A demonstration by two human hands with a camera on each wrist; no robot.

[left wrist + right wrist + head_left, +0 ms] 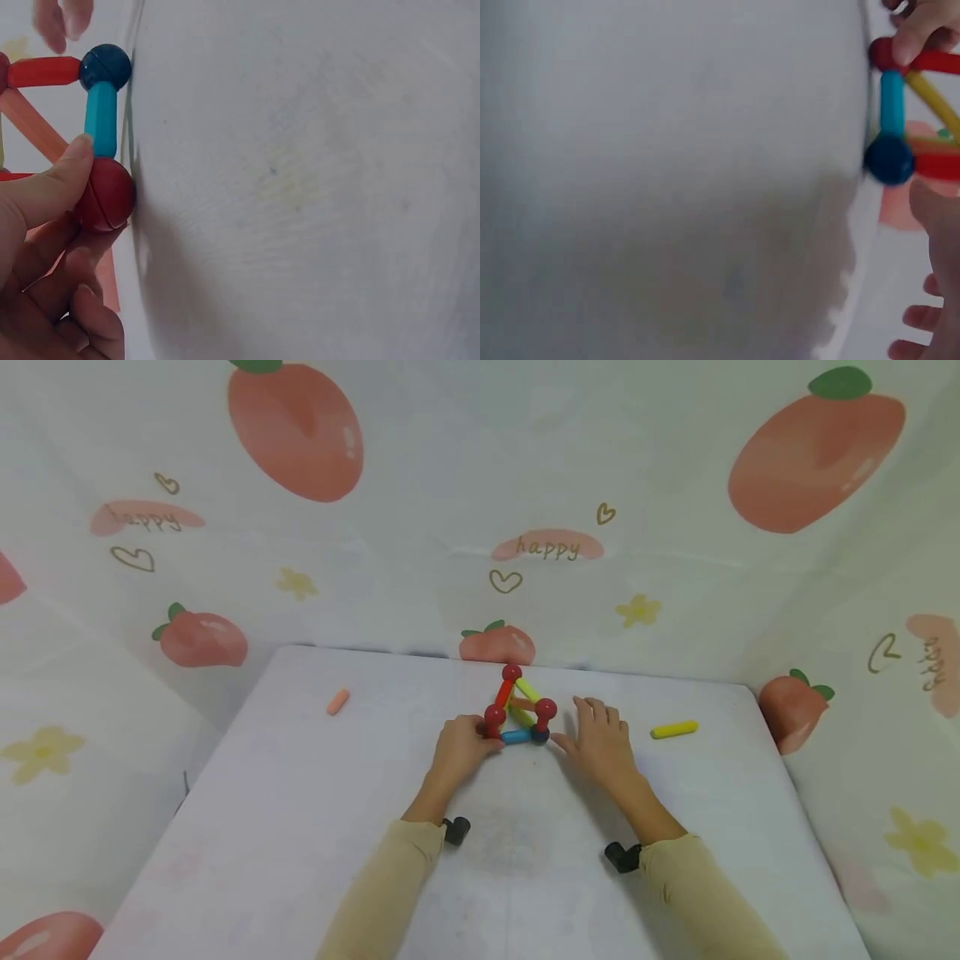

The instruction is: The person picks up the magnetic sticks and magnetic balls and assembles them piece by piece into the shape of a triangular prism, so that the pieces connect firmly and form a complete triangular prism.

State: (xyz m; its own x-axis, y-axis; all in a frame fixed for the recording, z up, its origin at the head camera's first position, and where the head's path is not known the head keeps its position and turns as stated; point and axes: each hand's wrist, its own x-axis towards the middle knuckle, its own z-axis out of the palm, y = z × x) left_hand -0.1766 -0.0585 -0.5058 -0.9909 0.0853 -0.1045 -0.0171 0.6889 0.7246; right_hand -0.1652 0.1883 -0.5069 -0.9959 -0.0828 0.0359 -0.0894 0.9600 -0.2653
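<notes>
A frame of coloured rods and balls (516, 737), like a magnetic building set, stands on the table with a red ball (512, 672) at its peak. My left hand (457, 752) pinches its lower left red ball (109, 196) between thumb and fingers. From that ball a light blue rod (101, 124) runs to a dark blue ball (889, 160) at the lower right. My right hand (603, 747) is beside the frame's right side, fingers spread and holding nothing. Its thumb (928, 201) is close to the dark blue ball.
On the white table (300, 827), a short salmon rod (338, 702) lies at the back left and a yellow rod (674, 729) lies to the right of my right hand. A fruit-printed cloth (420, 527) hangs behind the table and along its sides.
</notes>
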